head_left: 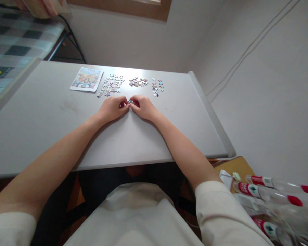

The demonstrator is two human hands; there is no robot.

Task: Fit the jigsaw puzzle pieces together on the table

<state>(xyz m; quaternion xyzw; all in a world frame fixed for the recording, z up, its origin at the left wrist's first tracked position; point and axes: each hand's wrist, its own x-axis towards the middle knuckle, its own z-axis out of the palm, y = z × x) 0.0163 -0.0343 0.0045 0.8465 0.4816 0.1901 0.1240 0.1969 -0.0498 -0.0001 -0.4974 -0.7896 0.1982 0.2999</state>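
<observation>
Centrally, both hands are meeting over the pale table (118, 143), fingertips almost touching. The left hand (115, 107) is coming in from the left, its forearm slanting across the near edge, fingers curling inward with thumb and index finger closing in a narrow pinch. The right hand (143, 106) is mirroring it, knuckles facing up and away, the wrist bending slightly, the forearm angling back toward a short pale sleeve (220, 208). Between them the two pinches are holding a small puzzle bit (130, 101); whether it is one piece or several joined, one cannot tell, fingers partly covering it. Beyond the hands, loose pieces are lying in three groups: a spread-out left group (113, 84), a denser middle cluster (138, 82) and a smaller right group (157, 87). A printed picture sheet (86, 79) is lying flat, left of the left group. Red-capped bottles (269, 194) are lying beside the table, lower right.
</observation>
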